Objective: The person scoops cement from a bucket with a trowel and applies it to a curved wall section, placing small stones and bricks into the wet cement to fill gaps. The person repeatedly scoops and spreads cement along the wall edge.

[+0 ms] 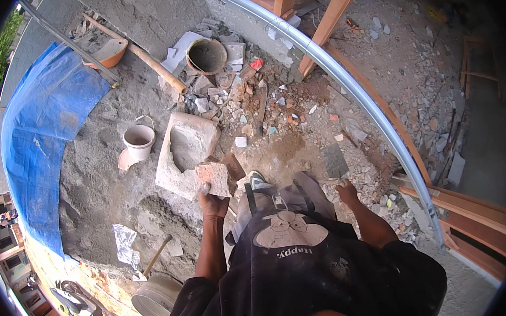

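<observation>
My left hand (212,203) grips a rough chunk of broken brick (213,179) with pale mortar on its face. The chunk is held over the near corner of a dusty, pale square basin (194,133) with grey material inside. My right hand (346,191) is closed around what looks like the handle of a trowel, whose flat grey blade (335,160) points forward over the rubble. Below, my shoe (257,179) shows on the dirt.
A white bucket (140,142), dark pail (206,58), orange wheelbarrow (106,56) and blue tarp (33,157) surround sand and rubble. A bamboo pole (154,68) lies behind. A curved metal rail (373,101) and wooden frames (471,206) border the right. A motorcycle (77,305) stands lower left.
</observation>
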`<state>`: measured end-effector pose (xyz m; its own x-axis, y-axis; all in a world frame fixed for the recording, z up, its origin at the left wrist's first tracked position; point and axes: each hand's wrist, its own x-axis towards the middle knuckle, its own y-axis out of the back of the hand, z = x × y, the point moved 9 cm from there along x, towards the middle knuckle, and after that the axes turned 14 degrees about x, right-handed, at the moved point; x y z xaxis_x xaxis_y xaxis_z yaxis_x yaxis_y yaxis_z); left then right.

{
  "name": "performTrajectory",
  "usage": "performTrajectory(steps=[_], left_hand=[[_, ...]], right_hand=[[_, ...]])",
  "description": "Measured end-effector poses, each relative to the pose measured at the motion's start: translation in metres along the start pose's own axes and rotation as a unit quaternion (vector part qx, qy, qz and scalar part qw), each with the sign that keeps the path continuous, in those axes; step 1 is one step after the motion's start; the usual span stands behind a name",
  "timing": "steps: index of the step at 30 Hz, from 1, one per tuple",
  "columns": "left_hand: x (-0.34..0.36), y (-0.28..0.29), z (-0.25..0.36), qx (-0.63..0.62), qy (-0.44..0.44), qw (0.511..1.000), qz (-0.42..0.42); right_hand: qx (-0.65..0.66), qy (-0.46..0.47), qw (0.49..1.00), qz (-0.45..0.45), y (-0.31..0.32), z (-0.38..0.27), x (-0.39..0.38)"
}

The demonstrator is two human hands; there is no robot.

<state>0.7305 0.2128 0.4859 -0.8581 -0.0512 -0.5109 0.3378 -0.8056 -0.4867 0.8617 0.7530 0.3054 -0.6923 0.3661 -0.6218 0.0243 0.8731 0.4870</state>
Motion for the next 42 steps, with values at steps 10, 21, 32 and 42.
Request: performTrajectory(steps=[10, 21, 32, 42], left_hand=[[0.099, -0.017, 0.036, -0.02, 0.011, 0.999, 0.033], [0.196, -0.119, 0.084, -0.048, -0.005, 0.999, -0.002], [0.268, -0.16, 0.087, -0.036, -0.007, 0.998, -0.042], [0.369, -0.141, 0.086, 0.04, 0.103, 0.989, -0.094]], right_hand=[[0.068, -0.179, 0.975, -0.11, -0.049, -0.04, 0.052], [0.034, -0.035, 0.977, -0.21, -0.092, -0.198, 0.212], [0.128, 0.04, 0.926, -0.354, -0.145, -0.27, 0.212], [0.107, -0.06, 0.965, -0.232, -0.133, -0.388, 0.18]])
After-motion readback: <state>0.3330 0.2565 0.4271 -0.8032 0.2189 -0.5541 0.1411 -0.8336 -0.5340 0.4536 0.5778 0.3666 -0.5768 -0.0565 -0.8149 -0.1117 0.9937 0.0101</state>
